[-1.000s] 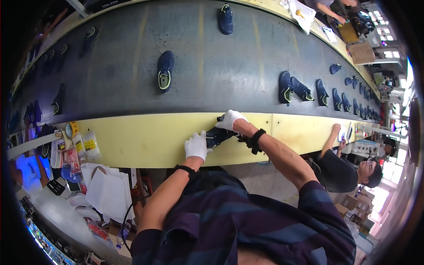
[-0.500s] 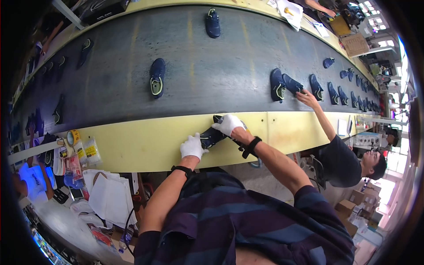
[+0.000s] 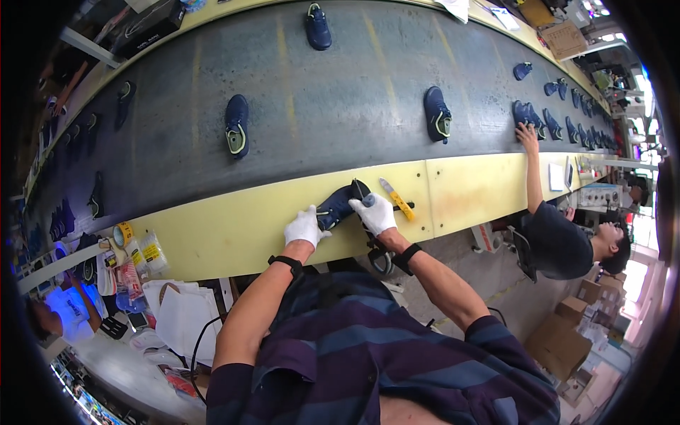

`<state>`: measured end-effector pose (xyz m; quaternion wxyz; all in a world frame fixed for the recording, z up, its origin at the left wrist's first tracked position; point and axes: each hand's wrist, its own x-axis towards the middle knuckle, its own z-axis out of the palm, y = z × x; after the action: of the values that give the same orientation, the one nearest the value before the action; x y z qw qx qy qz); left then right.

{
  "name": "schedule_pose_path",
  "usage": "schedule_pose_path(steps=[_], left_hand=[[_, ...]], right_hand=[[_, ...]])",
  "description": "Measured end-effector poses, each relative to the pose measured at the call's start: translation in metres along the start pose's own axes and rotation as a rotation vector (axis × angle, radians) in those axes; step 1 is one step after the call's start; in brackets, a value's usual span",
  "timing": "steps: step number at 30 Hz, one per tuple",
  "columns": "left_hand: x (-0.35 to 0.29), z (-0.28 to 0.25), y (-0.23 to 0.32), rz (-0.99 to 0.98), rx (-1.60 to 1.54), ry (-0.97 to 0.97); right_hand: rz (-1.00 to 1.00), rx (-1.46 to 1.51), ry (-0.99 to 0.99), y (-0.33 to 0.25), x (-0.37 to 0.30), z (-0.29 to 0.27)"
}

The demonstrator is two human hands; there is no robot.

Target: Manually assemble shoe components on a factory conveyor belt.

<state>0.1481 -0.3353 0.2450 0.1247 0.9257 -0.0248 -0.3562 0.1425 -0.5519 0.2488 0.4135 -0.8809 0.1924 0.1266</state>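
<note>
A navy blue shoe lies tilted on the pale yellow bench edge in front of me. My left hand, in a white glove, is closed around its near-left end. At the far-right end is my right hand, also gloved and closed, with a small tool with a rounded grey-blue end showing in its grip. The rest of that tool is hidden by the glove and the shoe. A yellow utility knife rests on the bench just beyond my right hand.
Several navy shoes, among them one shoe and another shoe, stand on the dark conveyor belt. To the right, a co-worker's hand touches a shoe. A tape roll and plastic bags sit at the bench's left end.
My right hand has shifted slightly, uncovering the knife and the tool's rounded end. The co-worker's hand and a shoe have moved right along the belt. The view has turned a little.
</note>
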Motion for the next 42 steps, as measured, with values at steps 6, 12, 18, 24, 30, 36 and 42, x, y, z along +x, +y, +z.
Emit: schedule_pose_path(steps=[6,12,18,24,30,36,42], left_hand=[[0.000,-0.005,-0.001,0.019,0.016,-0.004],[0.001,-0.006,-0.004,-0.016,-0.007,-0.067],[0.004,-0.008,-0.005,-0.014,-0.021,-0.020],[0.003,-0.010,-0.009,-0.024,-0.042,-0.021],[0.007,-0.014,-0.013,0.030,-0.072,-0.076],[0.015,-0.026,-0.008,0.118,0.008,-0.169],[0.007,-0.044,0.005,0.126,0.217,-0.212]], right_hand=[[-0.049,0.009,0.021,-0.001,-0.001,0.001],[-0.020,-0.441,-0.404,-0.071,0.043,-0.022],[-0.029,-0.630,-0.652,-0.098,0.091,-0.005],[-0.056,-0.613,-0.651,-0.103,0.089,-0.004],[-0.027,-0.357,-0.292,-0.057,0.050,-0.007],[0.075,-0.015,0.028,-0.018,0.008,-0.008],[0.117,0.054,-0.080,-0.004,0.000,-0.047]])
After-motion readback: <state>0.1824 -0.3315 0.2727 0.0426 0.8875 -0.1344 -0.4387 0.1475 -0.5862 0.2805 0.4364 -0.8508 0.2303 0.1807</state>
